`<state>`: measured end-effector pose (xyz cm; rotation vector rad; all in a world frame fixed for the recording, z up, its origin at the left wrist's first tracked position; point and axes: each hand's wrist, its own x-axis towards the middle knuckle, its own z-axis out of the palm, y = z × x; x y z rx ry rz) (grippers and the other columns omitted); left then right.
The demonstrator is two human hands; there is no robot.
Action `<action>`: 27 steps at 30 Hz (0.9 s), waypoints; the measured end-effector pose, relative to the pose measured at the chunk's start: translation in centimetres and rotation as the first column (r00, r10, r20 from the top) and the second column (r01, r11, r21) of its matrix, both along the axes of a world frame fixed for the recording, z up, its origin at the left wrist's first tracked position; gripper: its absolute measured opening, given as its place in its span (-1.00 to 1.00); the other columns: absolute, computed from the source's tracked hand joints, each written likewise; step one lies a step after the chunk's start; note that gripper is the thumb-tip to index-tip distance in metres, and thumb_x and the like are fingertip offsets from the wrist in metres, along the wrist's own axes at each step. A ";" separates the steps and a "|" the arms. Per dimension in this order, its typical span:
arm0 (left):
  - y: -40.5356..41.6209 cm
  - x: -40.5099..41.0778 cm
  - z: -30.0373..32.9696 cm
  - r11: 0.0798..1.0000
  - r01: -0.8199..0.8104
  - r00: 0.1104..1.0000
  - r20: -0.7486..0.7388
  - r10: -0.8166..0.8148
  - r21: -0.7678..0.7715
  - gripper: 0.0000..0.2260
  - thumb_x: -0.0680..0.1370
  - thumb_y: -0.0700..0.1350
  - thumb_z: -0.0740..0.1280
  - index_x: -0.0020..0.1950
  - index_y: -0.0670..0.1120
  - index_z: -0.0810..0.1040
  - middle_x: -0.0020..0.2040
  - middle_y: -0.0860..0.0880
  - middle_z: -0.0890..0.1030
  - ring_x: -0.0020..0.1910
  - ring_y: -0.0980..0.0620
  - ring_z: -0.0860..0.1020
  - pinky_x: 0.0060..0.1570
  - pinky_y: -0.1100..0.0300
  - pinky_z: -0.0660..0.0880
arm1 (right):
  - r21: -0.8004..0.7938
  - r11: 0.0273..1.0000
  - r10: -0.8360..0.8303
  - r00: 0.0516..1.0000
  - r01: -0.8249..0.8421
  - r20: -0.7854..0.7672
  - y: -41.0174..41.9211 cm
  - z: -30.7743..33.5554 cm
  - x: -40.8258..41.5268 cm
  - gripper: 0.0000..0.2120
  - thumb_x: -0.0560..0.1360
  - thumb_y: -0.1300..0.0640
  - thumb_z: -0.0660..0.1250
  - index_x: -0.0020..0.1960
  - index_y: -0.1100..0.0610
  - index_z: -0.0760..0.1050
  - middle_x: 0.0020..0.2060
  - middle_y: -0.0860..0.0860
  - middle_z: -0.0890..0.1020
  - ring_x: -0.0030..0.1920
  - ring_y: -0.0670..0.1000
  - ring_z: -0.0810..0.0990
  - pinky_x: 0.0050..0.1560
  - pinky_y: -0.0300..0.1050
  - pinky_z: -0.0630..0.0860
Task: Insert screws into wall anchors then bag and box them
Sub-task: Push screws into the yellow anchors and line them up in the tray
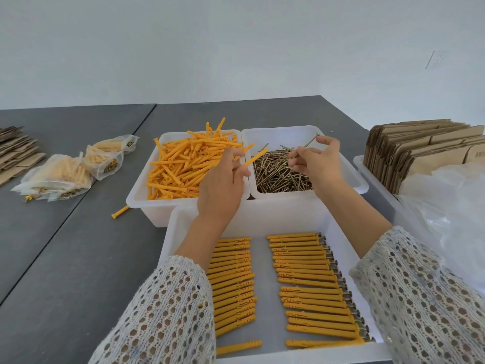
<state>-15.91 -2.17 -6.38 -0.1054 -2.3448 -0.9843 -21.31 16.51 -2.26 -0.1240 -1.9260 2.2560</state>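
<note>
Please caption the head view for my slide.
Left hand holds an anchor, right hand a screw, above bins.

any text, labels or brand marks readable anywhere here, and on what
Nothing can be read.
Clear plastic bags of anchors: dark and yellow printed marks, too blurred to read.
Flat brown cardboard boxes: a faint print near the right edge, too small to read.
White wall: faint marks, illegible.

Pinched in the left hand (223, 185) is a matt orange plastic anchor (256, 156), in the right hand (319, 161) a shiny brassy metal screw (311, 141), both above translucent white smooth plastic bins (309, 203), beside brown matt cardboard boxes (420, 151) and glossy clear bags (451, 206).
</note>
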 end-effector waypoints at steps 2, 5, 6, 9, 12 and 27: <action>0.0 -0.1 -0.2 0.996 -0.013 1.000 -0.006 0.012 -0.089 -0.78 0.67 -0.09 0.21 0.27 0.09 0.53 -0.07 0.21 0.67 -0.15 0.16 0.59 -0.27 0.18 0.45 | -0.061 0.998 -0.004 1.000 0.004 -0.003 0.2 -0.1 0.0 -0.51 0.56 0.39 0.28 0.35 0.10 0.14 -0.29 0.14 0.65 -0.41 -0.01 0.63 -0.32 -0.22 0.58; -0.1 -0.3 -0.4 0.991 -0.007 1.000 -0.005 0.006 -0.130 -0.80 0.67 -0.06 0.23 0.19 0.14 0.60 -0.09 0.25 0.67 -0.16 0.21 0.57 -0.30 0.24 0.41 | -0.064 0.998 0.026 0.999 -0.027 -0.019 0.0 -0.1 0.2 -0.36 0.56 0.39 0.28 0.47 0.05 0.03 -0.29 0.14 0.66 -0.39 0.00 0.63 -0.33 -0.21 0.57; -0.1 -0.4 -0.4 0.991 -0.005 1.000 0.000 0.005 -0.135 -0.82 0.66 -0.05 0.24 0.15 0.16 0.60 -0.11 0.24 0.67 -0.17 0.20 0.57 -0.31 0.22 0.42 | -0.050 0.998 0.046 0.999 -0.048 -0.028 -0.2 -0.2 0.3 -0.32 0.56 0.38 0.28 0.49 0.01 0.00 -0.29 0.12 0.67 -0.40 0.00 0.63 -0.34 -0.21 0.56; -0.2 -0.5 -0.5 0.990 0.003 1.000 0.017 -0.001 -0.141 -0.84 0.64 -0.03 0.26 0.09 0.19 0.60 -0.14 0.23 0.67 -0.22 0.20 0.56 -0.35 0.18 0.40 | 0.042 0.997 0.073 0.996 -0.071 -0.043 -1.1 -0.5 0.7 -0.31 0.58 0.33 0.29 0.52 -0.05 0.00 -0.29 0.06 0.69 -0.42 -0.03 0.60 -0.40 -0.23 0.52; -0.2 -0.5 -0.4 0.990 0.007 1.000 0.029 -0.003 -0.142 -0.85 0.63 -0.03 0.28 0.09 0.19 0.60 -0.13 0.28 0.66 -0.25 0.23 0.53 -0.36 0.23 0.34 | 0.096 0.994 0.063 0.996 -0.057 -0.058 -1.5 -0.8 0.7 -0.42 0.58 0.30 0.29 0.46 -0.02 0.11 -0.30 0.01 0.70 -0.44 -0.05 0.58 -0.42 -0.25 0.50; -0.3 -0.4 -0.3 1.000 0.004 0.998 0.069 -0.002 -0.026 -0.89 0.63 -0.05 0.28 0.03 0.18 0.55 -0.11 0.26 0.68 -0.20 0.21 0.55 -0.27 0.19 0.42 | 0.119 0.992 0.047 0.994 -0.035 -0.099 -2.6 -0.7 1.3 -0.57 0.53 0.27 0.37 0.24 0.04 0.20 -0.27 0.04 0.69 -0.47 0.01 0.61 -0.44 -0.21 0.53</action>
